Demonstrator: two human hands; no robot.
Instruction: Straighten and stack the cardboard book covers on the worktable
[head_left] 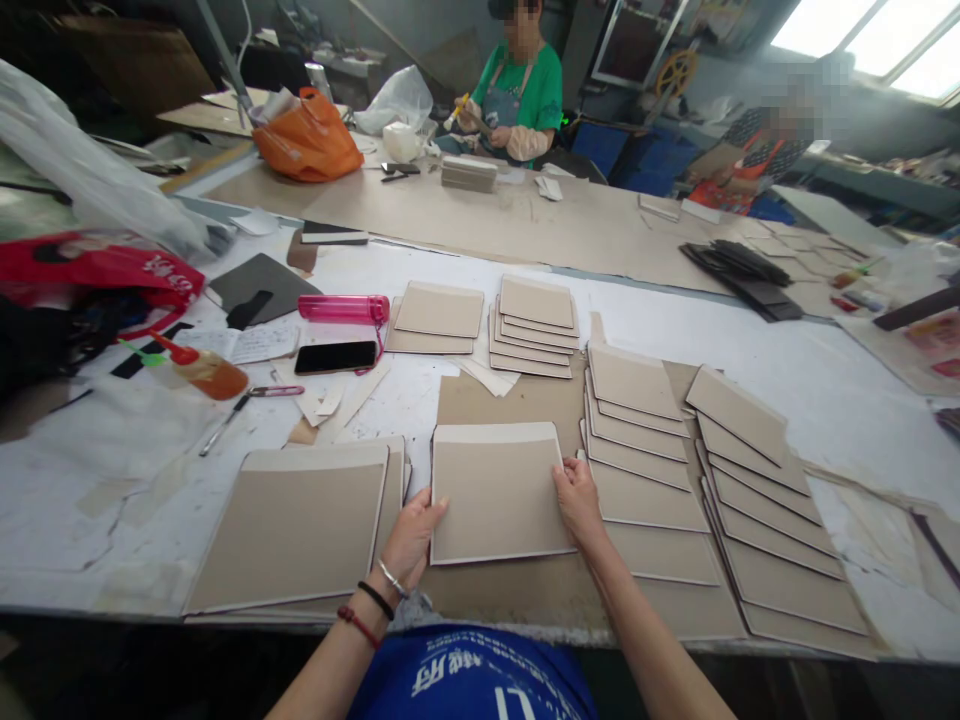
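A beige cardboard panel with a white border (496,490) lies flat on a brown sheet right in front of me. My left hand (411,540) grips its left edge, fingers curled over the rim. My right hand (577,497) holds its right edge the same way. A stack of like panels (296,525) sits just left of my left hand. To the right, overlapping rows of the same panels (645,450) fan out, with a second row (765,490) further right.
Two more panel piles (534,325) lie further back, near a pink bottle (343,308), a black phone (335,356), a glue bottle (201,368) and a red bag (97,270). Two other people sit at the far table beside an orange bag (307,138).
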